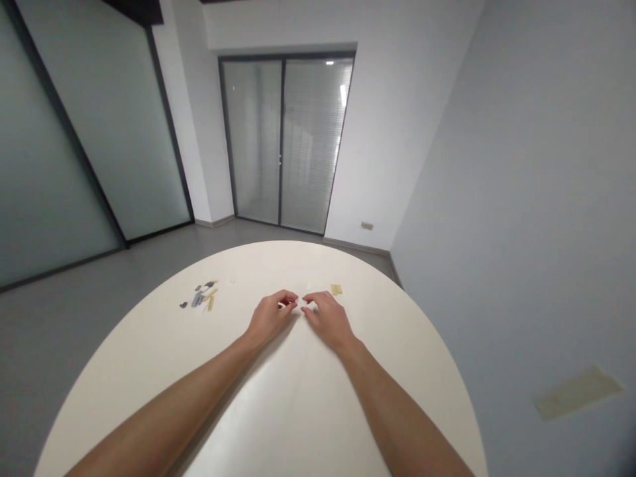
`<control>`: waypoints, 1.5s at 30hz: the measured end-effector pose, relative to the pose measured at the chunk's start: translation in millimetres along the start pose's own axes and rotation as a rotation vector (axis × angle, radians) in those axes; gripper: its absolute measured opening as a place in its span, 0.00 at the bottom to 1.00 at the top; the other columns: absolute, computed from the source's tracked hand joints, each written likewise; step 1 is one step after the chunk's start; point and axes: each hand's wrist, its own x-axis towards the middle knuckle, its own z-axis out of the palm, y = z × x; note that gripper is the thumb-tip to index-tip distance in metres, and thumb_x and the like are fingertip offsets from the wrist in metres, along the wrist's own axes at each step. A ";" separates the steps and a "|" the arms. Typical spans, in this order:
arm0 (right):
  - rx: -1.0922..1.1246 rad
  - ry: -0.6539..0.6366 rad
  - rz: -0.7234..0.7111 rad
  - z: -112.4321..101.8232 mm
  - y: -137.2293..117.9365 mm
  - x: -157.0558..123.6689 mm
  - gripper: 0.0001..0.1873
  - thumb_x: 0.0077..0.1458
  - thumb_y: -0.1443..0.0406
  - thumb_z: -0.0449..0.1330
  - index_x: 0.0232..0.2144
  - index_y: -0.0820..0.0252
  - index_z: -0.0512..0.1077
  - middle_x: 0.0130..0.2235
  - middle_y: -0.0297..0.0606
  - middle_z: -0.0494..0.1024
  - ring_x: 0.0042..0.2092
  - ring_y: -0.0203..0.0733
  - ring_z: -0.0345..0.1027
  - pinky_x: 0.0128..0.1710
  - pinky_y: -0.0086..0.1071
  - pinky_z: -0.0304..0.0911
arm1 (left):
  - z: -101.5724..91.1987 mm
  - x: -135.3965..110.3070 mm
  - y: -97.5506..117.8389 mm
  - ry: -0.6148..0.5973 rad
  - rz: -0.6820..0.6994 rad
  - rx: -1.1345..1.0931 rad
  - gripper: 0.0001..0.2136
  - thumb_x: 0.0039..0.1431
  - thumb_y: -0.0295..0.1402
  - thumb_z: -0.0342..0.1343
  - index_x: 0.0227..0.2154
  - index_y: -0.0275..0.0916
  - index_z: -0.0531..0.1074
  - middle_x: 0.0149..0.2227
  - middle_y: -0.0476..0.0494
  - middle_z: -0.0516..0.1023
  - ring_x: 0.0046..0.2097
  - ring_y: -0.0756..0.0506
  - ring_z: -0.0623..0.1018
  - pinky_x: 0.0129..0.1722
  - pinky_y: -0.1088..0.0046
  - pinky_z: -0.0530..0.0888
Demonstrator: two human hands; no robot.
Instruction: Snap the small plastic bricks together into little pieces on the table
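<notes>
Left hand [271, 317] curled and narrow, fingertips [289, 301] pinched in toward the centre of the round white table [119, 391], just beside the other hand. Out to its left on the table, a small heap of loose bits [199, 296]: dark grey pieces and thin yellow strips, too small to name, with a tiny white scrap [231, 280] just beyond. Between the two hands, a small pale piece [299, 298], maybe paper or thin card, hard to make out against the white top; cannot tell whether either hand actually grips it. Looks very light and thin, probably flimsy and lying flat, so likely best taken by an edge with the fingertips, not the palm. Right hand [328, 321] also curled and narrow, palm down, fingers [311, 306] angled in toward the left hand. Just right of it, a small tan square [336, 289] lies flat on the table, apart from the hand. Behind the table: grey floor [64, 344], frosted glass partition [99, 119], glass double door [283, 142] with blinds, pale wall [497, 165].
</notes>
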 end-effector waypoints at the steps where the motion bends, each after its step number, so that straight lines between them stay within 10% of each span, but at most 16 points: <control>1: -0.005 0.000 0.004 0.0 0.0 0.2 0.08 0.59 0.65 0.60 0.43 0.55 0.73 0.43 0.38 0.78 0.48 0.43 0.69 0.48 0.37 0.65 | 0.1 0.0 -0.1 0.002 -0.004 0.000 0.10 0.58 0.38 0.54 0.38 0.42 0.78 0.37 0.47 0.82 0.39 0.45 0.79 0.40 0.70 0.73; 45: 0.008 0.016 -0.021 -0.6 1.2 -1.3 0.08 0.56 0.62 0.65 0.39 0.55 0.73 0.41 0.36 0.78 0.46 0.42 0.70 0.47 0.35 0.64 | -4.3 -1.9 8.2 0.023 -0.026 -0.004 0.13 0.58 0.40 0.54 0.39 0.40 0.78 0.40 0.44 0.82 0.42 0.43 0.79 0.41 0.67 0.74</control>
